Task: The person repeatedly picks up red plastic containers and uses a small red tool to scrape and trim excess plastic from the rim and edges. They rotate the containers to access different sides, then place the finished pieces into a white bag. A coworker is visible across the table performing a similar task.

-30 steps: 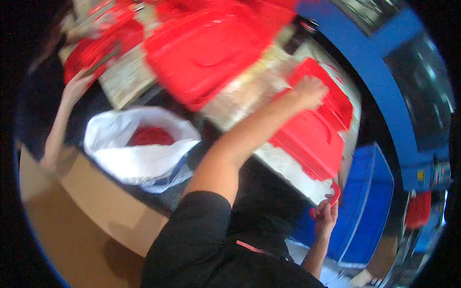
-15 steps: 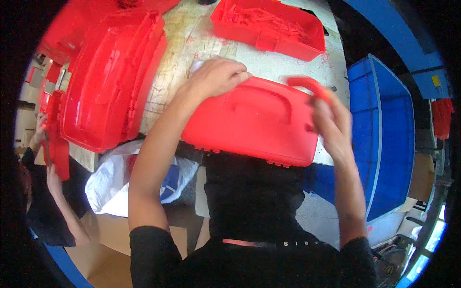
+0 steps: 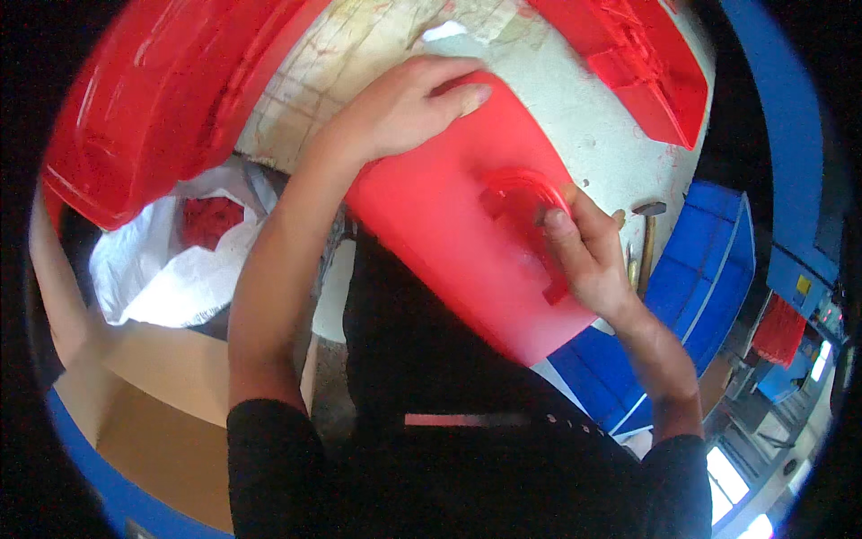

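Observation:
A red plastic lid (image 3: pixel 431 193) lies tilted in front of me at the table's near edge, its long side against my front. My left hand (image 3: pixel 409 103) is closed over its far left end, thumb on top and the other fingers partly hidden past the edge. In my right hand (image 3: pixel 588 251) is a curved red handle (image 3: pixel 530 177), pinched at the right side and set over the recess in the lid's face. The handle's lower end is partly hidden by my fingers, so I cannot tell whether it is seated.
Red trays (image 3: pixel 153 99) are stacked at the left, and a red box (image 3: pixel 642 81) stands at the far right. A hammer (image 3: pixel 648 238) lies beside a blue crate (image 3: pixel 696 278). A white sack (image 3: pixel 184 292) and cardboard box (image 3: pixel 166 440) are below left, near another person's arm (image 3: pixel 58 278).
My right hand has brought the handle from the lid's far right corner down onto the recess. The lid has turned clockwise, and my view has shifted.

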A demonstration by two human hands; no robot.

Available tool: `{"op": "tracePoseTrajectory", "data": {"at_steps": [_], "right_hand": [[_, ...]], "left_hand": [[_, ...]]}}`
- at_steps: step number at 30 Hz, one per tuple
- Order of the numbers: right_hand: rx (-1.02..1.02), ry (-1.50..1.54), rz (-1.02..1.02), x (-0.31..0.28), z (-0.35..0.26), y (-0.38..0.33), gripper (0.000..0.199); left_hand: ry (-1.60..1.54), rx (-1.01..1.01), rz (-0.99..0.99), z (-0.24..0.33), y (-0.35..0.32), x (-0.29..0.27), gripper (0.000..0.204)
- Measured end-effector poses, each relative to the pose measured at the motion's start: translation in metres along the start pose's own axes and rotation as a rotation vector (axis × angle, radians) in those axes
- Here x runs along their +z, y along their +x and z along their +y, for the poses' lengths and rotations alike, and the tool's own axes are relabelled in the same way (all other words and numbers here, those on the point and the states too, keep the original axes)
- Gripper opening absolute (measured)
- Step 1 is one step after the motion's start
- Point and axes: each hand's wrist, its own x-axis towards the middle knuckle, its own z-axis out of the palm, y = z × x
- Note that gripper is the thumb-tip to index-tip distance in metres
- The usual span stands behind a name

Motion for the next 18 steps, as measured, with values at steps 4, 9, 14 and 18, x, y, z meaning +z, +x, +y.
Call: {"op": "tracePoseTrajectory", "data": {"at_steps": [4,9,14,18], "right_hand": [[0.086,0.161,0.120,-0.003,-0.006,-0.007,0.027],[-0.005,-0.199,0.047,0.009,0.015,-0.030,0.019],[-0.083,-0.273,0.227,0.034,0.023,-0.036,0.017],[-0.140,-0.259,0.301,0.064,0.020,-0.034,0.015]], "left_hand": [[0.028,-0.039,-0.007,0.002,0.002,-0.002,0.045],[0.017,-0.008,-0.013,0.003,0.006,0.002,0.043],[0.003,-0.050,-0.038,0.002,0.006,0.002,0.045],[-0.131,-0.100,-0.196,0.001,0.006,-0.002,0.045]]}}
